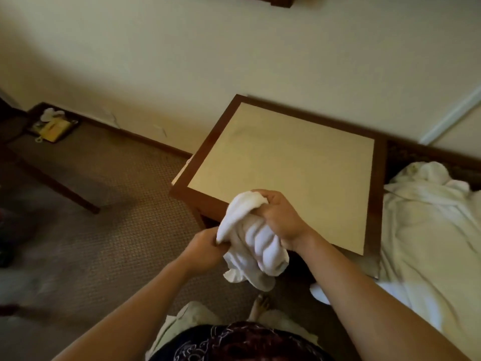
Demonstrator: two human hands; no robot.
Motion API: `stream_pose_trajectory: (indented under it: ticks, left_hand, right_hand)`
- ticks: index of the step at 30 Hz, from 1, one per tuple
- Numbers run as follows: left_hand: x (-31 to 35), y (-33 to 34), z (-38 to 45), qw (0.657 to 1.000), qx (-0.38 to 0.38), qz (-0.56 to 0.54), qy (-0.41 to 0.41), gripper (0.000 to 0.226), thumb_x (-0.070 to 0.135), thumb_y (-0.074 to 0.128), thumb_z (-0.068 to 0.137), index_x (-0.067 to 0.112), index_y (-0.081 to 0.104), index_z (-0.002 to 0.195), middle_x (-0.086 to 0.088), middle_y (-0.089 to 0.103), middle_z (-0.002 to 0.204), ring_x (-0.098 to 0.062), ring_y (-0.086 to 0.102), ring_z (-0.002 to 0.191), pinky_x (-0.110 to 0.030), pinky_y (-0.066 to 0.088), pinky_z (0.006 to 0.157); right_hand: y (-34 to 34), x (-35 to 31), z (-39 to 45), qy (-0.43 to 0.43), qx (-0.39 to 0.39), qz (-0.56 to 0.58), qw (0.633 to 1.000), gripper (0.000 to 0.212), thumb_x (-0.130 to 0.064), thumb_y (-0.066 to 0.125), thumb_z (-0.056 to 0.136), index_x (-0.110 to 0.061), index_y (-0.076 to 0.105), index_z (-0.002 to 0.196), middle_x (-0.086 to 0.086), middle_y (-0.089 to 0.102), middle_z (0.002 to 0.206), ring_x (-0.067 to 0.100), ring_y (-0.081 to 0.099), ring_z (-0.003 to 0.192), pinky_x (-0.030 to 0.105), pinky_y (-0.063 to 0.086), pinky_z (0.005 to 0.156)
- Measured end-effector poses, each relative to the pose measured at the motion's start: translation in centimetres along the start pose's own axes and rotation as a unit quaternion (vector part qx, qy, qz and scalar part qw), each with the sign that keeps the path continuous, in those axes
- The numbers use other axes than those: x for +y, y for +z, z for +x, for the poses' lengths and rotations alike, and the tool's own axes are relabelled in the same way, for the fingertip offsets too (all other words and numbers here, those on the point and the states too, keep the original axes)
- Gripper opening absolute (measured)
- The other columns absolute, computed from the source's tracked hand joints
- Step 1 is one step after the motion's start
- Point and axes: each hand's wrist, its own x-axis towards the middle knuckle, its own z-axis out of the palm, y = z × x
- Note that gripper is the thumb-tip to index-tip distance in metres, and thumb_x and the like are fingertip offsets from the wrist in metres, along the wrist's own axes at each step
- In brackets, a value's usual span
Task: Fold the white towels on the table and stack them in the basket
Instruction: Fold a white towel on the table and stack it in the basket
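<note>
A crumpled white towel (253, 241) hangs bunched between both hands, in front of the near left corner of the table (281, 162). My right hand (279, 217) grips its upper part from the right. My left hand (205, 247) pinches its lower left edge. The table has a beige top and a dark wooden frame, and nothing lies on it. No basket is visible.
A bed with rumpled white bedding (426, 230) lies to the right of the table. White cloth (187, 319) sits on the carpet by my feet. A dark wooden table leg (65, 188) stands at left, and a tray with small items (52, 126) rests by the far wall.
</note>
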Motion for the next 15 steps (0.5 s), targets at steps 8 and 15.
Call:
stream_pose_trajectory:
  ticks: [8, 15]
  left_hand:
    - [0.3, -3.4, 2.1, 0.998, 0.017, 0.002, 0.065, 0.026, 0.014, 0.051, 0.101, 0.031, 0.071, 0.098, 0.008, 0.07, 0.088, -0.011, 0.065, 0.084, -0.03, 0.052, 0.072]
    - [7.1, -8.4, -2.8, 0.939, -0.139, 0.075, 0.305, 0.01, 0.022, 0.074, 0.087, 0.031, 0.078, 0.089, 0.019, 0.073, 0.083, 0.001, 0.067, 0.08, -0.022, 0.052, 0.071]
  right_hand:
    - [-1.0, -0.4, -3.4, 0.094, 0.19, -0.278, 0.937, 0.106, -0.035, 0.087, 0.079, -0.026, 0.022, 0.162, -0.002, 0.056, 0.144, 0.015, 0.055, 0.128, 0.03, 0.044, 0.1]
    - [8.0, 1.7, -6.4, 0.04, 0.162, -0.282, 0.945, 0.04, -0.012, 0.065, 0.093, -0.052, 0.065, 0.089, -0.025, 0.06, 0.066, -0.007, 0.055, 0.066, 0.028, 0.041, 0.071]
